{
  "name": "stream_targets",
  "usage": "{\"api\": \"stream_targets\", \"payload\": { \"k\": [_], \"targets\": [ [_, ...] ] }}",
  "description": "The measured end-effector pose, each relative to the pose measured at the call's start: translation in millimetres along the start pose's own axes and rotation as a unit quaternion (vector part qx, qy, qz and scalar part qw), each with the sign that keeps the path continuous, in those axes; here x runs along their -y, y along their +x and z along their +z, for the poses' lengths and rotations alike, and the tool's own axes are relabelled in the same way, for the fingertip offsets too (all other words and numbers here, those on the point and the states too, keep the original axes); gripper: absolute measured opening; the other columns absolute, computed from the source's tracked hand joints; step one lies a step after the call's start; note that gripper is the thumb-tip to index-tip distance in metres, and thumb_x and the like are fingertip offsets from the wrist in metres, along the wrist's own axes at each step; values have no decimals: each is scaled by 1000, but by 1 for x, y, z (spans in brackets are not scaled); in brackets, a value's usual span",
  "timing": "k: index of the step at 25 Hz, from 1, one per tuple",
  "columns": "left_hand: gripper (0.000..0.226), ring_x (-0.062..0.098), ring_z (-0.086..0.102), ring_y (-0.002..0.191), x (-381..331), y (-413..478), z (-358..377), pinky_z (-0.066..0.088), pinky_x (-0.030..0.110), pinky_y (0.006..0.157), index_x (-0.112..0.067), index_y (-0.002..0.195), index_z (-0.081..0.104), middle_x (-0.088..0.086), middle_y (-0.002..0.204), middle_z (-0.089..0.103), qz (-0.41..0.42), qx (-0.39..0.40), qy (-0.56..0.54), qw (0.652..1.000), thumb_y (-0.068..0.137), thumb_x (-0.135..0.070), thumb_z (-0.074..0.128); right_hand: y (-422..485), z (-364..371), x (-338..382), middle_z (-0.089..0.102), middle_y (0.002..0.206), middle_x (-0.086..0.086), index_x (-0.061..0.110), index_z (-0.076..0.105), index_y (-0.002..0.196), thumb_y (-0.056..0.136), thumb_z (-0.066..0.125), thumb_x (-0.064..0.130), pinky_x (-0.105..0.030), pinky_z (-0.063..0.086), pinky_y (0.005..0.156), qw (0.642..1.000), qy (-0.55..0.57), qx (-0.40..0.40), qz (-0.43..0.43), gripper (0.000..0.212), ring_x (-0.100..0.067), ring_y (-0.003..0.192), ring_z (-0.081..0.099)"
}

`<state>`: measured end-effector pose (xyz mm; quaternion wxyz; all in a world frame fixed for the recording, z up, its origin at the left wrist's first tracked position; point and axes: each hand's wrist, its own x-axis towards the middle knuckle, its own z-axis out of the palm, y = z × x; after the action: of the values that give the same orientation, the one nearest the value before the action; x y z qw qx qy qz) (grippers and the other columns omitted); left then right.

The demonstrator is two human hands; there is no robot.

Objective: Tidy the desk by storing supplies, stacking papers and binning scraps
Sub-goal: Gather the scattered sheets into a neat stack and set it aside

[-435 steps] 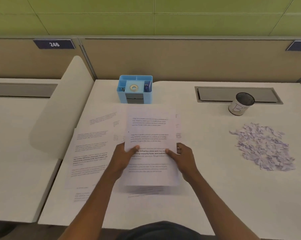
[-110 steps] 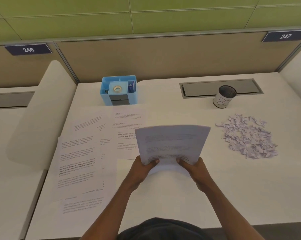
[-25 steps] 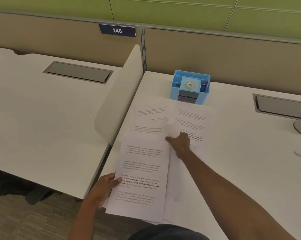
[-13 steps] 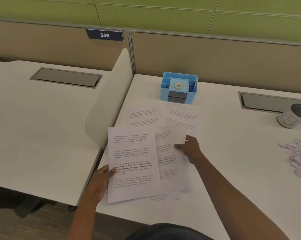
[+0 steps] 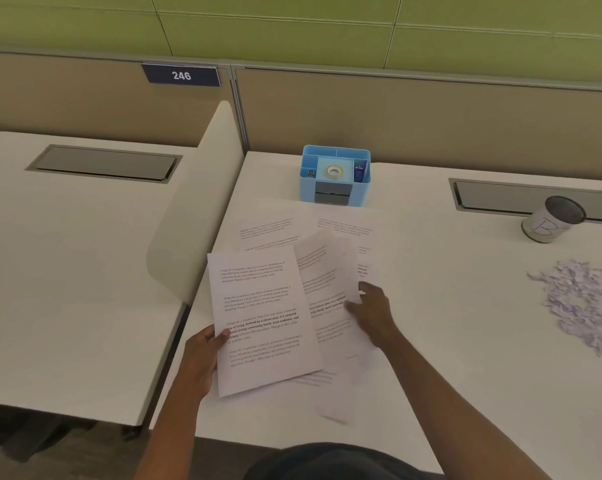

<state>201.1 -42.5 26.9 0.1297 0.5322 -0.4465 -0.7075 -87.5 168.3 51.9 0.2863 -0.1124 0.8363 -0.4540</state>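
Note:
My left hand [image 5: 202, 355] grips the left edge of a stack of printed sheets [image 5: 261, 317], held lifted over the desk's front left. My right hand [image 5: 372, 310] pinches the right edge of another printed sheet [image 5: 327, 282], its far end raised off the desk. More loose sheets [image 5: 271, 226] lie flat on the desk [image 5: 431, 341] behind them. A heap of shredded paper scraps [image 5: 583, 303] lies at the right. The blue organiser [image 5: 334, 174], with a tape roll and small supplies in it, stands at the back.
A white cup-shaped bin [image 5: 548, 220] marked "B" stands at the back right by a grey cable hatch [image 5: 531, 195]. A rounded white divider [image 5: 202, 202] separates this desk from the neighbouring desk [image 5: 67, 271] on the left. A beige partition runs along the back.
My right hand has drawn its sheet nearer and lifted its far end. The stack in my left hand has risen and tilted a little. The head camera has swung right.

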Motion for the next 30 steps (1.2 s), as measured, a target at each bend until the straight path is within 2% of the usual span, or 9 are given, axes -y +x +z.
{"api": "stream_targets", "payload": {
  "k": [3,7,11,16,20,22,26,29,30],
  "targets": [
    [22,31,76,105,-4,2,5,60,41,86,-13,122,76,6,112,82,15,-7,-8,1000,104,-6,65,12,-46,19,74,112,-11,10,69,123,77,79,18,-27,56,81,997,-40,-58,-34,47,-23,96,72],
    [21,31,76,102,-5,5,10,59,41,88,-12,118,76,6,109,82,16,-23,-9,1000,104,-4,64,20,-117,60,76,102,-11,13,72,112,80,79,13,-38,60,81,991,-20,-102,-80,33,-26,90,74],
    [19,33,77,102,-5,4,22,61,44,90,-13,115,77,9,110,82,9,-12,9,1000,104,-4,64,7,-156,95,76,96,-10,11,69,114,89,73,5,-21,57,57,993,31,-78,-86,27,-9,67,74],
    [16,32,78,101,-2,-2,33,63,45,90,-11,111,78,10,110,83,13,17,57,998,104,-6,65,-7,-176,110,76,98,-7,16,67,120,91,72,12,-28,57,69,990,66,-89,-87,30,-21,79,74],
    [18,28,80,101,0,-6,34,63,42,87,-16,116,78,3,110,83,22,51,97,994,106,-11,64,6,-130,89,75,103,-19,3,67,115,88,75,5,-41,60,80,990,129,-10,-63,28,-27,80,71],
    [19,28,79,100,-3,-8,33,60,40,86,-12,116,77,6,111,83,14,67,98,993,107,-23,64,7,-90,67,75,107,-21,-1,66,117,87,75,4,-39,62,78,986,160,38,-27,31,-27,83,72],
    [52,27,74,93,-12,-14,35,52,31,78,-9,108,74,11,98,80,-17,34,141,989,113,-49,41,-11,-19,26,75,110,-17,-2,67,118,89,72,1,-36,63,78,972,208,101,44,30,-31,93,73],
    [60,30,75,98,-10,-8,35,56,39,83,-15,118,76,12,107,82,-44,37,105,993,111,-59,36,-16,15,-1,77,104,-15,7,74,101,87,77,7,-46,62,83,980,173,85,57,15,-35,95,74],
    [59,30,75,96,-10,-8,35,54,39,82,-13,116,77,14,107,81,-43,41,96,994,111,-59,39,-17,23,-7,77,101,-12,10,74,95,84,80,13,-42,62,81,989,130,55,54,13,-33,95,73]
  ]
}}
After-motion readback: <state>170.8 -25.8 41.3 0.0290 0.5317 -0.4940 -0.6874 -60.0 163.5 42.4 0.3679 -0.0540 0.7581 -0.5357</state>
